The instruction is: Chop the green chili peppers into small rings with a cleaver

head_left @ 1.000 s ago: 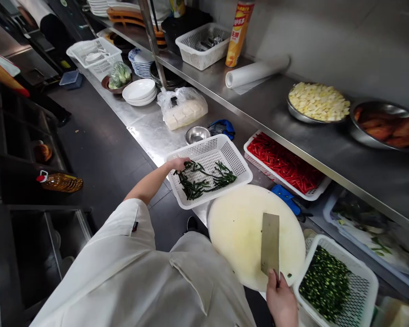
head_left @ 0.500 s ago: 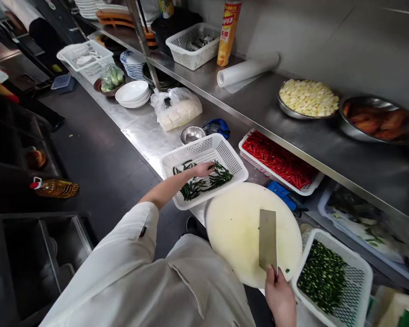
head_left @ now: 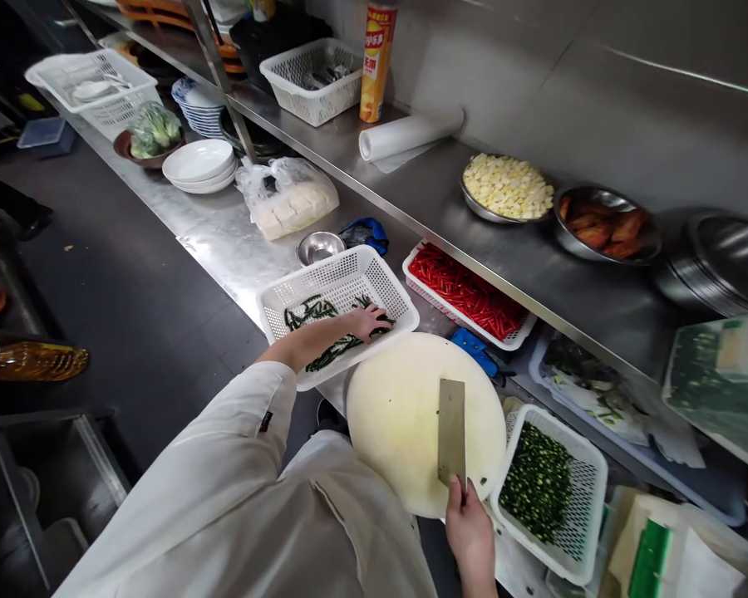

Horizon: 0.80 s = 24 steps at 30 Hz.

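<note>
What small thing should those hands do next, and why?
I'd suggest the left hand gather some green strips and carry them to the round board. That hand is over strips in the white basket, the right hand holds the cleaver over the board, and much of the board's surface is bare.

Glare whitens part of the steel counter (head_left: 215,242); the floor (head_left: 143,286) lies dim, outer edges stretched.

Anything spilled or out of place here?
Two small things: a stray green piece lies on the cutting board near the cleaver, apart from the chopped greens in the basket, and a pale scrap lies on the dark floor. I see no damage.
</note>
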Available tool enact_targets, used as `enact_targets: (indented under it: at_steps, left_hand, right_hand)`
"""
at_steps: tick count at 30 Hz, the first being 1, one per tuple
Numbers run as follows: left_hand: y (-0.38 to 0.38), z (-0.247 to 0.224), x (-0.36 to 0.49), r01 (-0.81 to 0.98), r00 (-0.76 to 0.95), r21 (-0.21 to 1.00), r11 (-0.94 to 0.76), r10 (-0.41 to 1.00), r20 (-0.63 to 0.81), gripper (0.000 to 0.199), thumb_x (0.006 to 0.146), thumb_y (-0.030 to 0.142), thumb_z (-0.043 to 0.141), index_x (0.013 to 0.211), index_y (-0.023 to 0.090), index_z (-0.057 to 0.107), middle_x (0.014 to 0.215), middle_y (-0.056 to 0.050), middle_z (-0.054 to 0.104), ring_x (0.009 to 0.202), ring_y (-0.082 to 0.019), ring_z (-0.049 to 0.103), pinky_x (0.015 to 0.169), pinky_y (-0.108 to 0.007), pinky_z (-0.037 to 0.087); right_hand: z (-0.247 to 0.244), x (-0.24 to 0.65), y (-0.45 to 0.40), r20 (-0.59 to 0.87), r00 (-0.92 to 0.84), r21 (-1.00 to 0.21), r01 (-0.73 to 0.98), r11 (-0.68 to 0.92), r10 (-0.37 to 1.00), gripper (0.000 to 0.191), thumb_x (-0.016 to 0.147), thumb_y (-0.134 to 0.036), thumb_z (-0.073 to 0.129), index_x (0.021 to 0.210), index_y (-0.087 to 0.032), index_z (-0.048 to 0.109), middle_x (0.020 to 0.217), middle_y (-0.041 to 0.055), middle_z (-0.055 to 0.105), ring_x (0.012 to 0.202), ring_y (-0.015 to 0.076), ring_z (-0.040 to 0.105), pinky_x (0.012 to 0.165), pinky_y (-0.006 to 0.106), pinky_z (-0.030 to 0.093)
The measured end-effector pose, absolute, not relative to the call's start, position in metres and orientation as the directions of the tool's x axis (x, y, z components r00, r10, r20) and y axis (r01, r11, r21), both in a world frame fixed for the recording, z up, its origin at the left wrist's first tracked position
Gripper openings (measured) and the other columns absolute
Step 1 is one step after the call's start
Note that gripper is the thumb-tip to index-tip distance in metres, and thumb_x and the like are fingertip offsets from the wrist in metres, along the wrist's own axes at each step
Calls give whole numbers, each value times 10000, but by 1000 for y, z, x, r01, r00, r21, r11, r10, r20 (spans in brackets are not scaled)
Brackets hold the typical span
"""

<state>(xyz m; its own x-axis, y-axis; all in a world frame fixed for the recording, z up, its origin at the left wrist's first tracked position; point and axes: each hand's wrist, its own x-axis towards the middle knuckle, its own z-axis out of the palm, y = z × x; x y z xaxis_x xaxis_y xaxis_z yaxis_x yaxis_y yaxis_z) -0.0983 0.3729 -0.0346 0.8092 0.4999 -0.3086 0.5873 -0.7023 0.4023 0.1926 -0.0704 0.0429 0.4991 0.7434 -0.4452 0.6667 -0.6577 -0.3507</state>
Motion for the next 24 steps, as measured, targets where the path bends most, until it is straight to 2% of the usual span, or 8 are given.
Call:
enact_targets:
  at_steps: [3, 7, 10, 12, 15, 18, 20, 24]
  left_hand:
    - [360, -33, -95, 622, 782, 399, -674, 547, -298, 627, 842, 351, 753, 1455, 369, 621, 1631, -134, 419, 1372, -413, 485, 1047, -543, 532]
    - [347, -20, -98, 690, 723, 369, -623, 621, -302, 536, 913, 283, 672, 1444, 345, 632, 1585, -128, 452, 1249, -355, 610, 979, -456, 575]
    - [338, 4, -102, 737, 641, 413, -535, 747, -176, 502, 920, 241, 647, 1419, 295, 650, 1560, -121, 463, 1201, -303, 654, 996, -397, 572]
    - [326, 24, -99, 708, 619, 466, -530, 783, -51, 464, 929, 218, 613, 1388, 265, 666, 1549, -124, 474, 1222, -286, 649, 1016, -373, 564]
    - [290, 46, -83, 539, 728, 539, -647, 680, 87, 426, 928, 223, 607, 1343, 273, 690, 1507, -113, 530, 1247, -266, 643, 1039, -352, 555]
    - [242, 49, -53, 390, 858, 541, -746, 508, 82, 407, 887, 243, 669, 1285, 308, 724, 1391, -108, 622, 1139, -261, 696, 1006, -370, 574]
    - [215, 44, -32, 369, 883, 519, -771, 466, 64, 386, 878, 230, 678, 1249, 318, 740, 1342, -115, 654, 1093, -263, 718, 984, -386, 579]
    - [191, 36, -4, 291, 886, 541, -789, 435, 159, 425, 916, 334, 717, 1338, 289, 699, 1351, -162, 669, 1255, -304, 677, 1094, -439, 528]
  right_hand:
    - [43, 195, -70, -461, 480, -358, 669, -652, 746, 932, 974, -848, 167, 1251, -149, 718, 1270, 243, 760, 1142, 398, 740, 902, 439, 578]
    - [44, 195, -69, -482, 488, -339, 662, -668, 728, 905, 981, -828, 170, 1252, -161, 718, 1251, 233, 770, 1123, 400, 745, 891, 443, 580]
    - [44, 193, -70, -481, 491, -358, 646, -674, 726, 859, 986, -804, 197, 1247, -170, 714, 1264, 227, 766, 1139, 401, 739, 899, 443, 577]
    - [44, 193, -70, -489, 492, -366, 634, -681, 720, 818, 986, -783, 225, 1252, -179, 710, 1268, 221, 766, 1136, 399, 737, 886, 437, 576]
    - [44, 196, -70, -512, 496, -351, 625, -697, 702, 778, 979, -755, 252, 1271, -189, 698, 1246, 214, 772, 1115, 402, 737, 864, 434, 571]
    - [44, 201, -68, -526, 497, -329, 629, -705, 689, 754, 966, -746, 261, 1251, -196, 690, 1222, 212, 776, 1105, 409, 735, 860, 442, 569]
    - [44, 204, -67, -530, 494, -316, 639, -702, 689, 741, 958, -751, 259, 1205, -203, 692, 1206, 211, 779, 1120, 411, 731, 880, 445, 567]
    - [47, 206, -65, -523, 486, -288, 672, -682, 700, 784, 944, -781, 230, 1171, -187, 688, 1181, 235, 779, 1144, 424, 725, 940, 461, 559]
